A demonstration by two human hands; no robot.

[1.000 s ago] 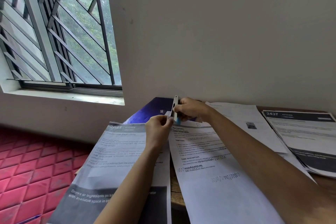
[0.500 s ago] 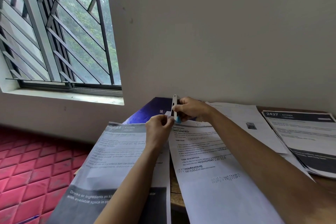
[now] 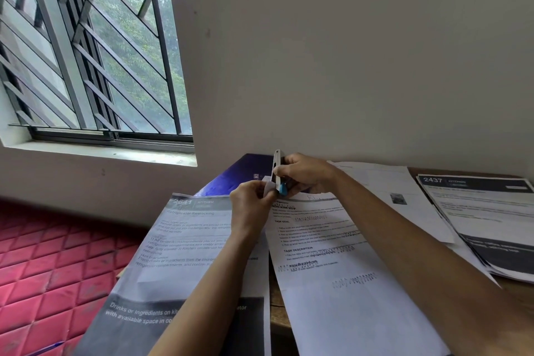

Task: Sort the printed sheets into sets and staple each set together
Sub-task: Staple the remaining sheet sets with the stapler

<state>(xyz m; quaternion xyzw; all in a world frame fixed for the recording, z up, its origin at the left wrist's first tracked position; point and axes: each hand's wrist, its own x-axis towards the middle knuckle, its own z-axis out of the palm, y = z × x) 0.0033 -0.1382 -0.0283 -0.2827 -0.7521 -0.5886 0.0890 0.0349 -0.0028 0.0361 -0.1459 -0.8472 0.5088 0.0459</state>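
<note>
Stapler (image 3: 278, 170) gripped by right hand (image 3: 306, 175), left hand (image 3: 250, 205) pinching sheet corner (image 3: 268, 188) beside stapler; risk: slipping pages, missed staple.

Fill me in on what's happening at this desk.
A person is stapling printed sheets. The right hand grips a white stapler upright at one set's top corner, while the left hand pinches that corner by it. A sheet headed 2641 lies to the left and a stack headed 2437 to the right.
</note>
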